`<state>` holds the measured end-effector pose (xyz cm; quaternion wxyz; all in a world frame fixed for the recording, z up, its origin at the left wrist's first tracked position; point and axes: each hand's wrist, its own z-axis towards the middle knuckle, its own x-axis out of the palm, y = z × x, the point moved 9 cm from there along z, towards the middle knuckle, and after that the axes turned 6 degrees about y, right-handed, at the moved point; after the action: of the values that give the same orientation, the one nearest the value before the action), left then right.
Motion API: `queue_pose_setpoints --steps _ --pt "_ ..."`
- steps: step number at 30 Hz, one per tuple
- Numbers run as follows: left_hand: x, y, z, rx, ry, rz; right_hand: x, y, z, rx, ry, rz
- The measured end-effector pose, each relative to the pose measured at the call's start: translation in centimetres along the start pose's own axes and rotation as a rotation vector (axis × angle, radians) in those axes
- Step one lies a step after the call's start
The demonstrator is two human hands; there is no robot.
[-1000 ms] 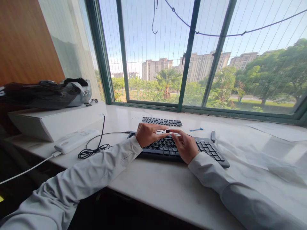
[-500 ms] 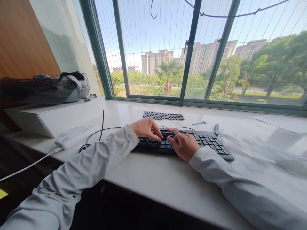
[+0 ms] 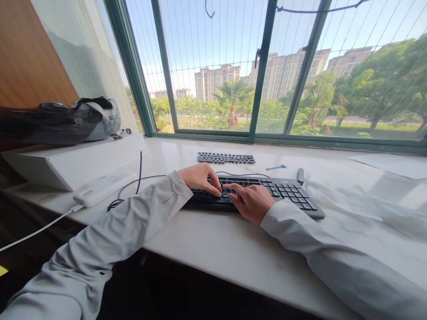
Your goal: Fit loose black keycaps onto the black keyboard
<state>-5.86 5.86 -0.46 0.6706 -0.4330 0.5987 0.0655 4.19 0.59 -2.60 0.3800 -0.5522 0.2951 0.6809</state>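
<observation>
Bright window point(image 3: 263, 66) daylight, shadow (nearly black) under counter point(image 3: 213, 238), edges stretched

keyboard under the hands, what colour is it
The keyboard is black to dark grey, best seen in the head view.

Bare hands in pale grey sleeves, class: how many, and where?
2: the left hand over the left half of the long black keyboard; the right hand over its middle.
</observation>
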Motion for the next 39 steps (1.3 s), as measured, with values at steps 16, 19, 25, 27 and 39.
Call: queue_pose_setpoints --steps 16,19,25,27,39 --pt "0.3 -0.1 -0.3 -0.048 0.013 -0.055 -0.1 0.6 -0.2 -0.063 0.035 -0.008" --pt "0.3 -0.1 -0.3 -0.052 0.023 -0.052 -0.2 0.7 -0.2 -0.073 0.023 -0.008" --pt "-0.1 -1.0 -0.5 -0.047 -0.012 0.026 -0.6 1.0 -0.5 -0.107 0.003 -0.004" --pt "-0.3 -1.5 -0.5 -0.039 -0.032 0.064 -0.7 1.0 -0.6 -0.110 0.001 -0.005" --pt "0.9 0.6 0.1 -0.057 0.057 -0.144 -1.2 1.7 -0.8 -0.171 -0.003 -0.028"
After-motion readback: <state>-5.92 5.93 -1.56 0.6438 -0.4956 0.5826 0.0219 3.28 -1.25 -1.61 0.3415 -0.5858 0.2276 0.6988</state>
